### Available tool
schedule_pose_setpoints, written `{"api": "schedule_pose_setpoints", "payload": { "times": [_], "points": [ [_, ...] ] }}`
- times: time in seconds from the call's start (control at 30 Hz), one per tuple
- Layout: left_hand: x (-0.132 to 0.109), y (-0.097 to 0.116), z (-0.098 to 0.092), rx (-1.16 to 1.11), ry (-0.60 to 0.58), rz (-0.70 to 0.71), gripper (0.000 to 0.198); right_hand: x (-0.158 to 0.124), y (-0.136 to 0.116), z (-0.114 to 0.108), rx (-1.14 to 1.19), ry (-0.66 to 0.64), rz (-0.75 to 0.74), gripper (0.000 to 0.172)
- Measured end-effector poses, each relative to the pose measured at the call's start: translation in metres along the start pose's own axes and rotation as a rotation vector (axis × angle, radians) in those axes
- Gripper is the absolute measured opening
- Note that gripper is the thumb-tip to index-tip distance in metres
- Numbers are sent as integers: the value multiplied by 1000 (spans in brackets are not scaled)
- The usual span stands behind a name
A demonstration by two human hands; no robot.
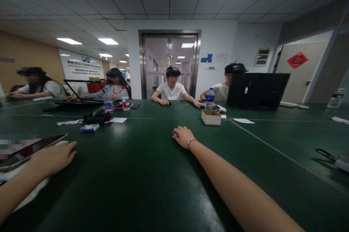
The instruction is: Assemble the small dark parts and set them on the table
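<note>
On the green table (136, 188) | left hand (54, 157) flat, grip open, beside phone (35, 146) | right hand (183, 136) curled, grip contents unclear

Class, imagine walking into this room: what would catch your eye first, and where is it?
The dark green table fills the view, with the left hand beside a phone and the right hand curled near its middle. Four people sit along the far side, with a cardboard box and a black laptop to the right.
</note>
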State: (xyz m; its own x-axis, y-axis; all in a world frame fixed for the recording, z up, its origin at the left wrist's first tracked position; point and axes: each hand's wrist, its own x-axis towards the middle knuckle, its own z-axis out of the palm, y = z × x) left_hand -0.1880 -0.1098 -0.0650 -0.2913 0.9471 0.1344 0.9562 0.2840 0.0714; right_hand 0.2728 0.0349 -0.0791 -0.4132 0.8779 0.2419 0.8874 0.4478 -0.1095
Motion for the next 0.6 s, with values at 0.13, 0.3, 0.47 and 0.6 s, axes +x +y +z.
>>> {"api": "schedule_pose_setpoints", "payload": {
  "times": [0.13,0.3,0.47,0.6],
  "points": [
    [1,3,-1,255,-29,60,43,-2,5,1,23,17,-1,25],
    [-2,23,-9,371,-52,6,39,3,11,2,73,0,-3,30],
    [2,65,-24,477,7,-77,39,16,20,-6,165,-128,51,43],
    [17,121,-29,453,119,91,43,20,31,-14,261,-222,89,60]
  ]
}}
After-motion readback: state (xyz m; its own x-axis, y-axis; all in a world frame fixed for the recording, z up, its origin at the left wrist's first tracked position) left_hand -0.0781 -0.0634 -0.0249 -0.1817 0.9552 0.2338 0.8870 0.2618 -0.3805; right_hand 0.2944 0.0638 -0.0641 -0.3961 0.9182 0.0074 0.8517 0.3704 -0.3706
